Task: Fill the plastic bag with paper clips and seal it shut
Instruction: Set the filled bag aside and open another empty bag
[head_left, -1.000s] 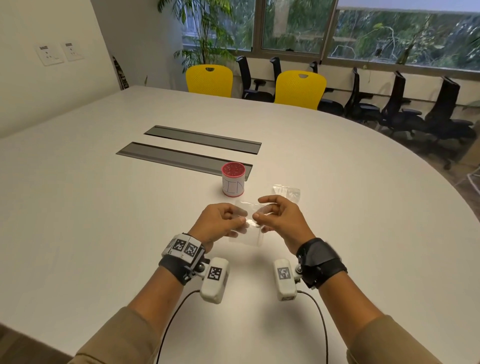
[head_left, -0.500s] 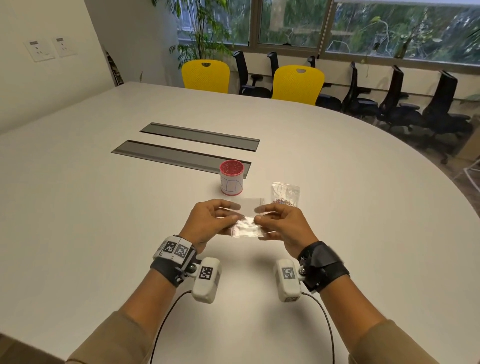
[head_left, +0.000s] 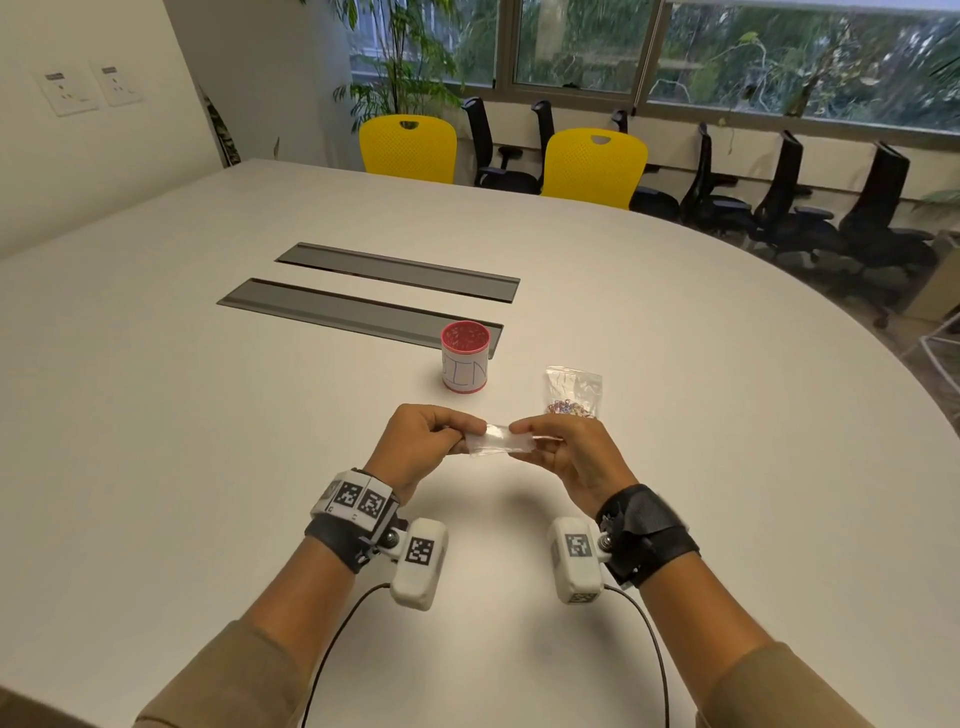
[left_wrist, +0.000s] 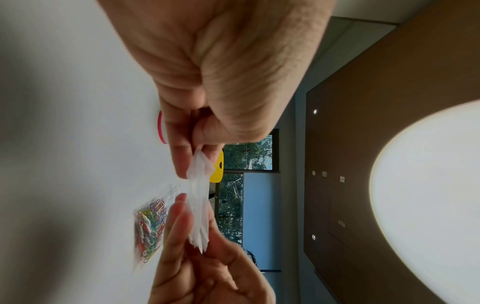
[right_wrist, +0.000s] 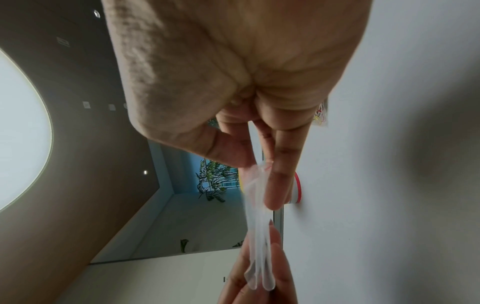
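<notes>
Plastic bag (head_left: 500, 443), empty, was held above the bench (head_left: 208, 467), pinched at either end by left hand (head_left: 415, 447) and right hand (head_left: 574, 457); mouth apparently being opened, next needing clips from pouch (head_left: 573, 392).

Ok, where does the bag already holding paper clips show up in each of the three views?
Head: the filled bag lies on the table, just beyond the right hand.
Left wrist: lower left, blurred, flat on the table.
Right wrist: only a corner peeks out past the palm, right of centre.
Shared landmark: the red-rimmed cup.
</notes>
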